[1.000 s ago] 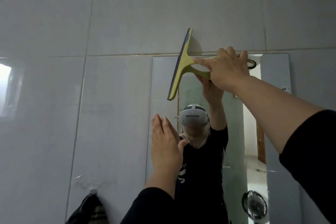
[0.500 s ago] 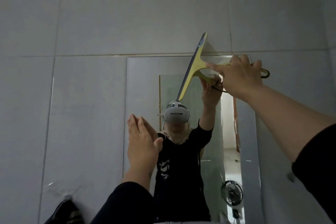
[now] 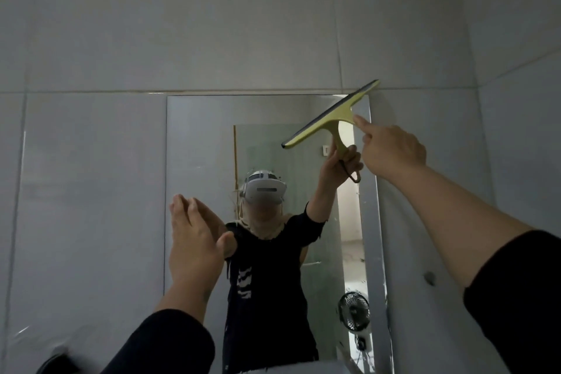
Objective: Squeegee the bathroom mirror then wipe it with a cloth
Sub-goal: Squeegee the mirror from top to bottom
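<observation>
Your yellow-green squeegee [image 3: 329,115] sits at the mirror's [image 3: 212,146] two o'clock corner, its dark rubber blade tilted, high end at the top edge, handle pointing down. The mirror is rectangular, frameless, wall-mounted.

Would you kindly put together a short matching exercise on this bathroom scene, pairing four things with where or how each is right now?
Things:
1. squeegee
2. left hand
3. right hand
4. mirror

States:
A. open and flat, fingers pointing up, holding nothing
B. fixed to the grey tiled wall, showing a small fan low in its reflection
C. yellow-green, blade tilted across the mirror's upper right corner
D. raised high, gripping the handle, forefinger stretched along it

Pairs: 1-C, 2-A, 3-D, 4-B
</observation>
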Demonstrator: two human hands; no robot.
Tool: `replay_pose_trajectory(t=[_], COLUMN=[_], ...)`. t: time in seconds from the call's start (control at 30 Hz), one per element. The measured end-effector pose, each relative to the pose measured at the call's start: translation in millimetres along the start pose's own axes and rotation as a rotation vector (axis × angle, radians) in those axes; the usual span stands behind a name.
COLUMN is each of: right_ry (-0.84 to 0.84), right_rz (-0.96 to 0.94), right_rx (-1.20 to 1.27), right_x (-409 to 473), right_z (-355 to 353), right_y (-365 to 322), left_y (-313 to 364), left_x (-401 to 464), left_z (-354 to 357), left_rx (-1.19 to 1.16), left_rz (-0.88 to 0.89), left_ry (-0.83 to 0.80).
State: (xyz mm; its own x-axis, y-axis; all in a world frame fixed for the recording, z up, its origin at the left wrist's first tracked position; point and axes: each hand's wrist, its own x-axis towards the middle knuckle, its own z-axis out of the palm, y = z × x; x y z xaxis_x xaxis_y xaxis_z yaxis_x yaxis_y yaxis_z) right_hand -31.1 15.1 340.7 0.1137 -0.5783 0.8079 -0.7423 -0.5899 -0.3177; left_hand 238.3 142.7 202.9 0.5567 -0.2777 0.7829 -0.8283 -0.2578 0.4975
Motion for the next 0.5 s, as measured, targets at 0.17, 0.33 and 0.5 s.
replay_pose_trajectory(t=[0.17,0.33,0.5], right_ry=[0.006,0.029,0.056], right_rz=[0.078,0.148,0.206], right_rx=[0.106,0.297,0.460], right_x=[-19,-40,-67], right_z=[13,32,52], right_y=[-12,-27,-52], left_y=[-4,-5,-4], left_x=[0,-2,-4], left_z=[1,1,0], left_rx=[0.005,0.005,0.013], left_rz=[0.028,0.033,0.024], left_ry=[0.008,0.009,0.007])
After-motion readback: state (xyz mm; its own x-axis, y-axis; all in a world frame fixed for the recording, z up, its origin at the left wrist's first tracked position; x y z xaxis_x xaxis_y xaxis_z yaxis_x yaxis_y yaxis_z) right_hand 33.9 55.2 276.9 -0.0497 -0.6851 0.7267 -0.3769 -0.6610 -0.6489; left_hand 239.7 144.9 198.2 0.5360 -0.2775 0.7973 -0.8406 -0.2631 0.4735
